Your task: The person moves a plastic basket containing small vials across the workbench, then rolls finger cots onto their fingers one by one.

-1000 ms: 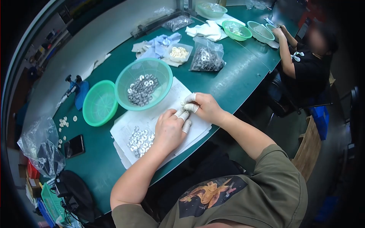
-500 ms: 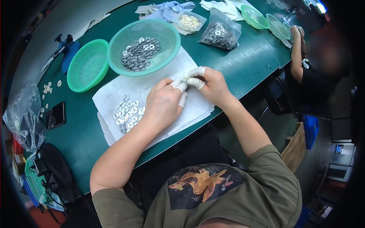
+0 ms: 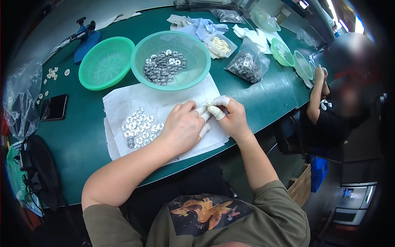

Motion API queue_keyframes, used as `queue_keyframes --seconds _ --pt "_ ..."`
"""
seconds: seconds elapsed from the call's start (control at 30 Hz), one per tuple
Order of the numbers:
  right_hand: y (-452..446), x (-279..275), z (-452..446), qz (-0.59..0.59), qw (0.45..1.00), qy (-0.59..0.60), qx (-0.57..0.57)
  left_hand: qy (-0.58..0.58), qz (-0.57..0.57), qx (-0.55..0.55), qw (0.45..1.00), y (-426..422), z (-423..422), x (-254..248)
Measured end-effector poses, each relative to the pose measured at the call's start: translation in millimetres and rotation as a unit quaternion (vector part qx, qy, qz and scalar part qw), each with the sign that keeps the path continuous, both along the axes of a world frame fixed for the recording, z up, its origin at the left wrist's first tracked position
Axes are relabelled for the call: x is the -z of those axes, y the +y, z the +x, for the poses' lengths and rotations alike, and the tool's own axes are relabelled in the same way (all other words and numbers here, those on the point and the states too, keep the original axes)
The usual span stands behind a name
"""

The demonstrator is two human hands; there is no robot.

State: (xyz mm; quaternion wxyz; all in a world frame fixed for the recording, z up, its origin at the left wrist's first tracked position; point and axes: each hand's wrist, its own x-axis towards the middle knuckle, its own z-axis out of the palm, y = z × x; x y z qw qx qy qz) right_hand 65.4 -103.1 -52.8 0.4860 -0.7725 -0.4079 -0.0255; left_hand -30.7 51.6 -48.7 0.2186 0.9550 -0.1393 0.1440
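Observation:
My left hand (image 3: 185, 128) and my right hand (image 3: 233, 119) meet over the right part of the paper sheets (image 3: 119, 99), with white finger cots on several fingertips. The fingers of both hands are pinched together. Whatever lies between them is small and covered by the cots. To the left of my left hand, several shiny ring-shaped metal discs (image 3: 140, 126) are spread on the paper. Beyond my hands, a pale green mesh basket (image 3: 197, 49) holds a heap of similar, mostly darker discs (image 3: 163, 69).
Left of it stands a second green basket (image 3: 106, 61). Behind lie a bag of dark discs (image 3: 249, 61), a tub of cream-coloured rings (image 3: 221, 44) and cloths (image 3: 201, 28). A phone (image 3: 54, 108) and a blue clamp-like tool (image 3: 86, 43) sit at left. A co-worker's arm (image 3: 316, 96) is at right.
The view has shifted, so the table's far side shows more. My hands stay pinched together over the paper, fingertips slightly rearranged. The loose discs look unmoved.

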Motion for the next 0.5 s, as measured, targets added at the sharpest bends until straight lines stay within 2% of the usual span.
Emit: queue_keyframes --seconds 0.17,0.33,0.5 --pt "0.5 -0.9 -0.9 -0.007 1.000 -0.019 -0.002 0.023 0.008 -0.002 1.000 -2.1 -2.3 -0.1" --pt "-0.3 -0.1 -0.1 -0.030 0.998 -0.049 0.011 -0.043 0.025 -0.005 0.999 -3.9 -3.7 3.6" --pt "-0.7 -0.2 0.9 -0.026 0.999 -0.046 0.002 -0.019 0.013 -0.003 1.000 -3.8 -3.9 1.6"
